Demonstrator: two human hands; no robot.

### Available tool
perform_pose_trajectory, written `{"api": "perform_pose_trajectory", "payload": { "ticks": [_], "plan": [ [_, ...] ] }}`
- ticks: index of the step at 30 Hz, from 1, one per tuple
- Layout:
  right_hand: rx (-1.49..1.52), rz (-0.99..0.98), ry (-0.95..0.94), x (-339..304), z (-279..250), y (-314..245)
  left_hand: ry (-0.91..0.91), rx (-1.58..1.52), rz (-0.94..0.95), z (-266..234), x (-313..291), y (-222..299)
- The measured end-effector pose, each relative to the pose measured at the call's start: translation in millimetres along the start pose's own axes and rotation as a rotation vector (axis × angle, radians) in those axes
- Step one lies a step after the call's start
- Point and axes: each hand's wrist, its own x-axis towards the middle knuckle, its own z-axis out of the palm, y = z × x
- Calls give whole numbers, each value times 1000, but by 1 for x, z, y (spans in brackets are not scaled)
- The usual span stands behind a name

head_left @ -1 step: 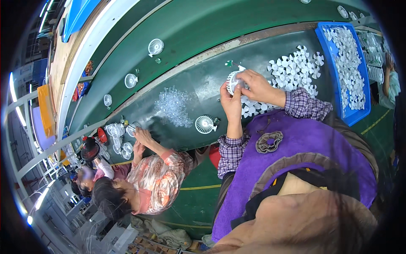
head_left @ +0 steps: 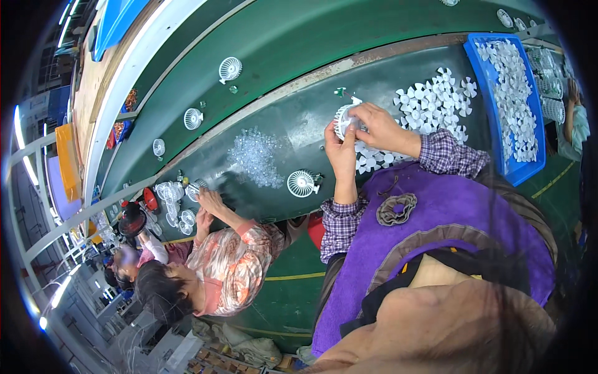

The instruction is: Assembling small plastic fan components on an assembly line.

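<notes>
Both my hands are raised over the workbench around a small white fan housing (head_left: 342, 119) with a ribbed round cage. My left hand (head_left: 340, 153) grips its near side, thumb up. The fingers of my right hand (head_left: 377, 126) press on a white fan blade at the cage's open face, mostly hidden by the fingers. A small green circuit board (head_left: 340, 91) dangles beyond the housing. Loose white fan blades (head_left: 436, 100) lie heaped right beside my right hand. Another white fan housing (head_left: 301, 183) rests on the bench left of my left hand.
A blue tray (head_left: 541, 134) full of white blades stands at the right. Small clear pieces (head_left: 255, 156) are piled on the bench. Beyond a raised divider, a green conveyor belt (head_left: 274, 50) carries several fan housings (head_left: 230, 69). At the left a co-worker (head_left: 230, 268) handles similar parts.
The dangling green circuit board has swung slightly to the right and away from me. My hands keep the same hold on the fan housing.
</notes>
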Motion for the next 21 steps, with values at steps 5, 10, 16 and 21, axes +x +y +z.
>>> {"api": "perform_pose_trajectory", "payload": {
  "ticks": [5,10,16,21],
  "plan": [
    [-14,-27,-120,6,-6,5,10,20,-35,-6,4,-12],
    [-53,-38,-208,4,-4,8,-5,66,-88,-11,9,-20],
    [-71,-2,-335,2,0,15,35,261,-107,-14,7,-22],
    [216,274,-14,-7,-16,17,8,27,-121,-19,3,-3]
  ]
}}
